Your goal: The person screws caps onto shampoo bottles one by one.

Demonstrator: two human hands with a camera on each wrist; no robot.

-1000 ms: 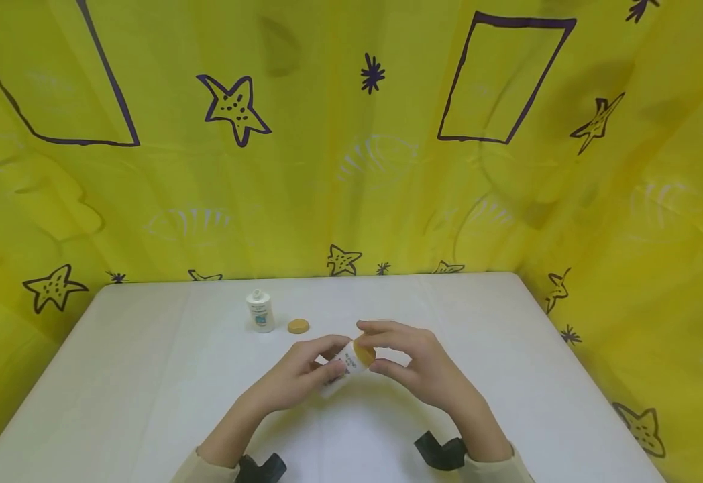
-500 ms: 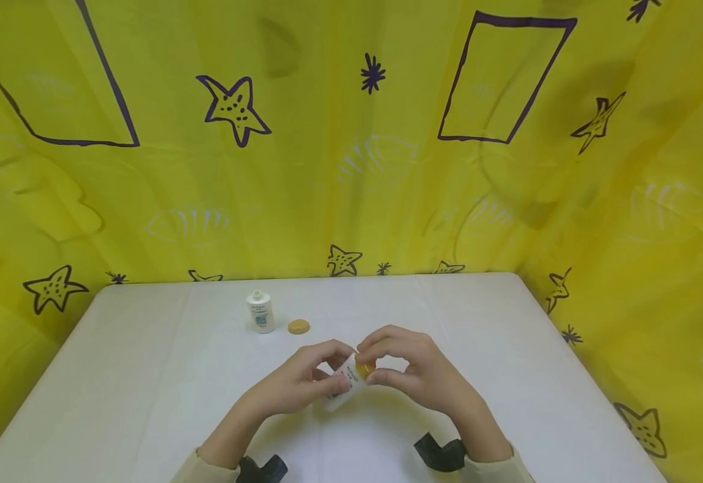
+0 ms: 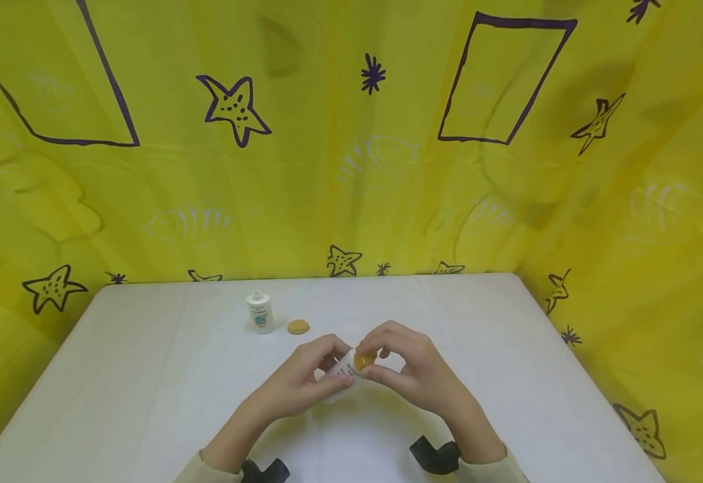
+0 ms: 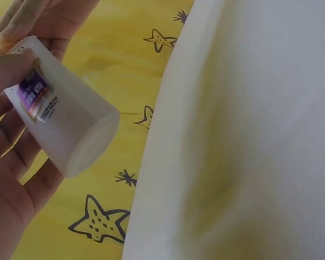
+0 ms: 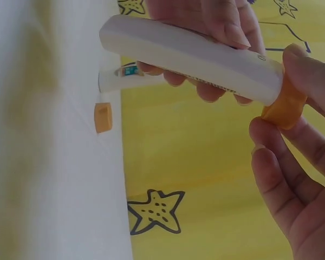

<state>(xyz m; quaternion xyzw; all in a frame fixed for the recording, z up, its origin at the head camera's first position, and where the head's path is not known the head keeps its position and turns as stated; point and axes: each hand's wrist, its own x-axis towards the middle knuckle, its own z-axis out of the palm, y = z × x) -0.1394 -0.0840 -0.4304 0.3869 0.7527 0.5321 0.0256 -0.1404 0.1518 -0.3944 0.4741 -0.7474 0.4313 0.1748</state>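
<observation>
My left hand [image 3: 304, 381] grips a small white bottle [image 4: 70, 108] round its body, thumb across the purple label. The bottle is held tilted above the table, its flat base facing down and left. An orange cap [image 5: 286, 104] sits on its upper right end. My right hand [image 3: 406, 362] pinches that cap between thumb and fingers. Part of the bottle's body is hidden by the left fingers in the head view.
A second white bottle [image 3: 260, 312], uncapped with its neck showing, stands upright toward the back of the white table [image 3: 164, 376]. Beside it lies another orange cap [image 3: 298, 327]. A yellow curtain [image 3: 303, 188] with starfish drawings hangs behind the table.
Both hands have stayed together at the bottle. My right fingers, looser a second ago, have closed in round the cap and shifted their hold. The standing bottle and loose cap have not moved.
</observation>
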